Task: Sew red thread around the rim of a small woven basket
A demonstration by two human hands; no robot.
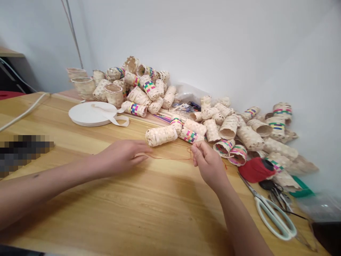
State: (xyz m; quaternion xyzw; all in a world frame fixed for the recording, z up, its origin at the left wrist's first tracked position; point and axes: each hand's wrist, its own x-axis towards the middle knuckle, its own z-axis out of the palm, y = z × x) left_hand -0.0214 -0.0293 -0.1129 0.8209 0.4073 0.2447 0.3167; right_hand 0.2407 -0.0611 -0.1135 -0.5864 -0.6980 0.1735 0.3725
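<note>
My left hand (130, 156) is slightly blurred over the wooden table, fingers stretched toward a plain woven bamboo basket (161, 136) lying on its side. A gap shows between its thumb and the other fingers. A thin red thread (170, 159) runs from near those fingertips across to my right hand (204, 159). The right hand is closed in a pinch on the thread, and a small loop of it stands by the fingertips. Just behind the right hand lies a basket with a coloured band (191, 135).
Many small woven baskets (138, 96) are heaped along the wall. A white ribbon roll (92, 114) lies at the back left. On the right are a red thread spool (256, 170), pale-handled scissors (275, 217), keys (278, 193) and a green tray (302, 186).
</note>
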